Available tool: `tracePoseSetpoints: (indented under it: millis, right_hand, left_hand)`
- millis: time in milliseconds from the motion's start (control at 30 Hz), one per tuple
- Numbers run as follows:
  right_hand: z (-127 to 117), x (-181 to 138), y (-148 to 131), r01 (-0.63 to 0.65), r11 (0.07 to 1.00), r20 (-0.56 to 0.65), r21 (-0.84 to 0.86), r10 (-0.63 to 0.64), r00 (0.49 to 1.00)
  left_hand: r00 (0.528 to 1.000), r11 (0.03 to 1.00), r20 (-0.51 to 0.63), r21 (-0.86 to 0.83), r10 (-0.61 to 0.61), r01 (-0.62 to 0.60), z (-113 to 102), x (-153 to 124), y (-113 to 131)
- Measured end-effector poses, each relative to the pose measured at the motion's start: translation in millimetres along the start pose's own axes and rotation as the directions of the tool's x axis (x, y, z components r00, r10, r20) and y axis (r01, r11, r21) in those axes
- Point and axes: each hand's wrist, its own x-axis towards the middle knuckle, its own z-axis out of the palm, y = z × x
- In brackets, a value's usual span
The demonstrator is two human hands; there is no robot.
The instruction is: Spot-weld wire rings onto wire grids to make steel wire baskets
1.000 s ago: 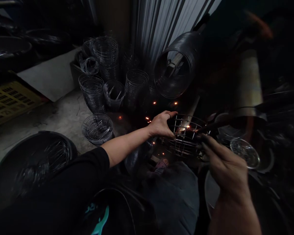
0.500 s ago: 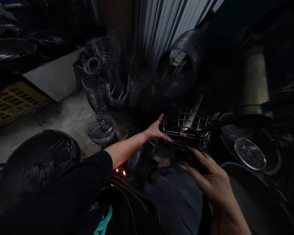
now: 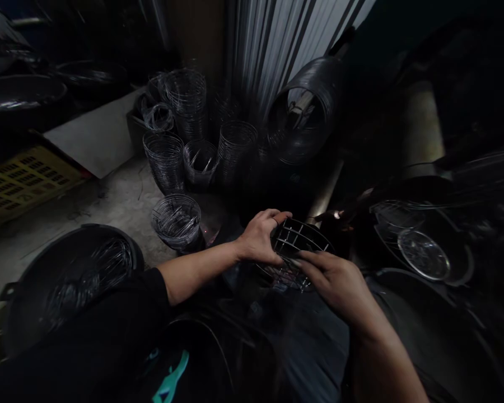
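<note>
A round wire basket with a grid of metal wires is tilted in front of my knees. My left hand grips its left rim, thumb below and fingers over the top edge. On the near side, the fingers of my right hand close on the basket's wires, with the fingertips by the rim. Both hands partly hide the basket wall. Just beyond it, a pale metal bar slants down toward a dark tool head with a small glowing spot.
Stacks of wire rings stand on the floor ahead, near a cup-shaped bundle of wire pieces. A large wire coil is behind. Black basins lie left and right; a yellow crate is far left.
The wire basket has come closer to me and tilted, away from the bar. My right hand has moved from beside it onto its near side. The orange sparks are gone.
</note>
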Motion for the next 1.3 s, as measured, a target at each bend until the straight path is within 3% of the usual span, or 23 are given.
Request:
tracePoseSetpoints:
  millis: [100,200,333,467,700,933,1100,1200,1300]
  right_hand:
    - [9,-8,5,0.046,0.941,-0.004,-0.336,-0.05,0.999]
    - [15,-18,11,0.065,0.9,-0.077,-0.431,-0.108,0.991]
    - [16,-22,27,0.085,0.916,-0.229,-0.393,-0.187,0.955]
    - [10,-13,41,0.153,0.906,-0.305,-0.395,-0.287,0.908]
    - [-5,9,53,0.106,0.933,-0.324,-0.344,-0.223,0.919]
    - [-4,15,60,0.089,0.934,-0.343,-0.346,-0.214,0.915]
    - [-6,30,69,0.07,0.933,-0.425,-0.352,-0.226,0.876]
    - [-10,28,71,0.048,0.978,-0.448,-0.204,-0.136,0.884]
    - [-14,14,66,-0.037,0.997,-0.511,0.064,0.065,0.857]
  left_hand:
    - [1.0,1.0,-0.027,0.016,-0.005,0.005,9,2,2]
    - [0.999,1.0,-0.049,-0.007,0.008,-0.009,18,8,0]
    - [0.998,0.999,-0.058,-0.032,0.016,-0.018,24,18,3]
    - [0.998,0.999,-0.057,-0.035,-0.012,0.01,24,31,8]
    - [0.995,0.994,-0.059,-0.077,-0.078,0.073,25,57,9]
    - [0.993,0.989,-0.058,-0.116,-0.101,0.094,28,66,6]
    - [0.987,0.988,-0.076,-0.061,-0.145,0.14,29,82,4]
    - [0.988,0.991,-0.091,-0.05,-0.126,0.122,31,87,2]
    - [0.986,0.99,-0.091,-0.027,-0.138,0.136,33,91,3]
